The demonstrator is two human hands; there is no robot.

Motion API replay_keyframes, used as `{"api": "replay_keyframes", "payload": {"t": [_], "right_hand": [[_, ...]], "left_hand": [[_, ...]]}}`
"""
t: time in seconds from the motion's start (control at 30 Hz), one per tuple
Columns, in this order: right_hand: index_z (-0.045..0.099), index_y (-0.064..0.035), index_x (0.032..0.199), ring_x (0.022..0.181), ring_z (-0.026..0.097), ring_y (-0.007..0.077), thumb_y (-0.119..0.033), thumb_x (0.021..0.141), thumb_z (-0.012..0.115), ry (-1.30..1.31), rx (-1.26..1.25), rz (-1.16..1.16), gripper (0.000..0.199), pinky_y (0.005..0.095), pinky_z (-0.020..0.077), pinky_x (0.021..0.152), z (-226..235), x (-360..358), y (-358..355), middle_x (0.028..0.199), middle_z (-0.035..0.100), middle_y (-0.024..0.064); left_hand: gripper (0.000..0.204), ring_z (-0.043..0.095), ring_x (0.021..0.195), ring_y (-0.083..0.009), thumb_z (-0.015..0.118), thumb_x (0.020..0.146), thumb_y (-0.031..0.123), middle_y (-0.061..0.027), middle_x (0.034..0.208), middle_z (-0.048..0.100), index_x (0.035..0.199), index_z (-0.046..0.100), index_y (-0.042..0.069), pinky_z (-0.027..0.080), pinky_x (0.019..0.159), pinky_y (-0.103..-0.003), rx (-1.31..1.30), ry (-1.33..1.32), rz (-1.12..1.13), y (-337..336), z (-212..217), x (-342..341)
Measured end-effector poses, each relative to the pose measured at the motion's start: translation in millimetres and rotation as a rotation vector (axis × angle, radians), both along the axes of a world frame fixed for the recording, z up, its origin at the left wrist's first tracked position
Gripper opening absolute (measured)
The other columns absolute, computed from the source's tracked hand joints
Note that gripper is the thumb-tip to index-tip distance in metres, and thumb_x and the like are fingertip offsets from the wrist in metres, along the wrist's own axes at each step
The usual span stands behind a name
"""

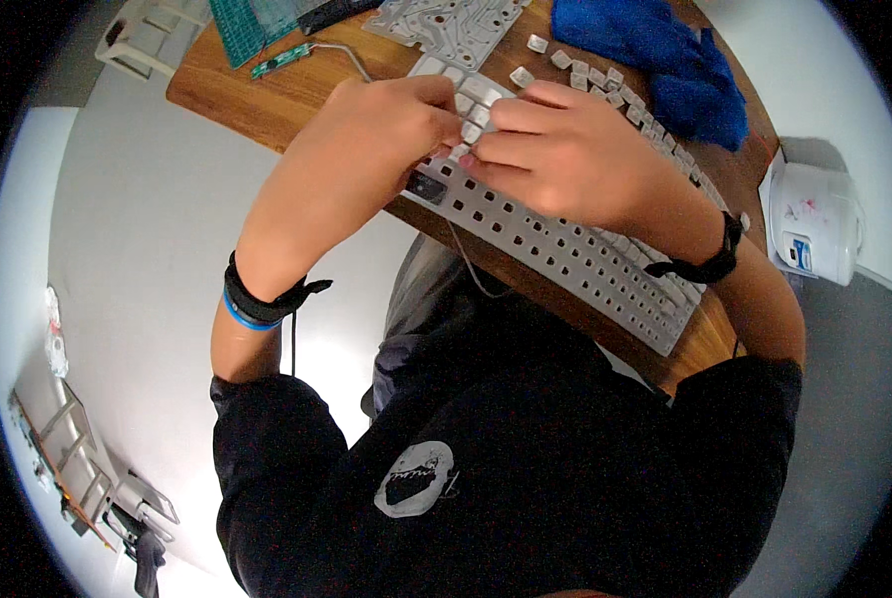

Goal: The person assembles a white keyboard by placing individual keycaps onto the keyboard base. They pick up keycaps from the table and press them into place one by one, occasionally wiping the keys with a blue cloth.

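A light grey keyboard frame (562, 245) lies slantwise along the table's near edge, with rows of square holes bare over its middle and right. White keycaps (476, 90) sit in a cluster at its far left end. My left hand (391, 125) is curled over that end, fingers bent in against the keycaps. From the other side my right hand (565, 149) reaches in, its fingers bent and pressed together, the tips meeting the same keycaps close to the left fingertips. Whatever is pinched between the fingers is hidden.
Loose keycaps (579, 70) lie in rows on the wooden table (236, 90) behind my right hand. Beyond are a patterned keyboard sheet (456, 30), a blue cloth (655, 60) and a small green circuit board (281, 60) with a cable. A white bin (815, 221) stands at right.
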State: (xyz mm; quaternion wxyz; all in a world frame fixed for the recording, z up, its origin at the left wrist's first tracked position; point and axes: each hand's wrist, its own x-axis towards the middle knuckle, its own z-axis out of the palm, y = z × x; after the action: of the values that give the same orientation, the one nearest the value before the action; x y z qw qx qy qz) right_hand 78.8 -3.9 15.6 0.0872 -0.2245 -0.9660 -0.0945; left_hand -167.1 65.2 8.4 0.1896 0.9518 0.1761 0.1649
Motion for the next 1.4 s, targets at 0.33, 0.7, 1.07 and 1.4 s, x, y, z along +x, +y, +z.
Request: {"api": "replay_keyframes", "payload": {"t": [0.33, 0.7, 1.07, 1.4], "right_hand": [[0.076, -0.0208, 0.065, 0.101, 0.066, 0.0187, -0.023, 0.073, 0.074, 0.010, 0.287, -0.046, 0.009, 0.0340, 0.0498, 0.089, 6.0, -18.5, -17.8, 0.083, 0.073, -0.0068], [0.073, -0.0058, 0.115, 0.106, 0.070, 0.0364, -0.022, 0.096, 0.072, 0.395, -0.095, -0.363, 0.024, 0.0441, 0.0577, 0.088, 12.5, 73.2, -10.7, 0.106, 0.075, 0.0126], [0.071, -0.0109, 0.099, 0.090, 0.076, 0.0398, -0.024, 0.091, 0.076, 0.373, -0.238, -0.927, 0.016, 0.0545, 0.0590, 0.073, -18.0, 139.5, -10.1, 0.090, 0.076, 0.0145], [0.066, -0.0062, 0.110, 0.091, 0.074, 0.0307, -0.015, 0.093, 0.079, 0.590, -0.300, -0.897, 0.023, 0.0446, 0.0573, 0.078, -0.8, 169.2, -2.5, 0.094, 0.074, 0.0125]], "left_hand": [[0.013, 0.072, 0.093, -0.0404, 0.075, 0.086, 0.000, -0.0135, 0.101, 0.072, 0.099, 0.077, 0.002, 0.057, 0.078, -0.049, 0.002, -0.020, -0.030, -2.5, 11.3, 5.5], [0.011, 0.074, 0.094, -0.0391, 0.078, 0.090, 0.002, -0.0150, 0.103, 0.076, 0.100, 0.078, -0.001, 0.058, 0.080, -0.047, -0.024, 0.076, -0.179, 14.2, 22.1, 0.2], [0.013, 0.076, 0.081, -0.0245, 0.076, 0.099, 0.010, -0.0132, 0.095, 0.078, 0.109, 0.079, 0.002, 0.059, 0.072, -0.039, -0.171, -0.006, -0.296, 52.4, 51.2, 162.1], [0.023, 0.080, 0.088, -0.0294, 0.088, 0.090, 0.022, -0.0145, 0.097, 0.082, 0.105, 0.084, 0.007, 0.063, 0.080, -0.039, -0.085, 0.205, -0.364, 104.1, 1.5, 225.5]]}}
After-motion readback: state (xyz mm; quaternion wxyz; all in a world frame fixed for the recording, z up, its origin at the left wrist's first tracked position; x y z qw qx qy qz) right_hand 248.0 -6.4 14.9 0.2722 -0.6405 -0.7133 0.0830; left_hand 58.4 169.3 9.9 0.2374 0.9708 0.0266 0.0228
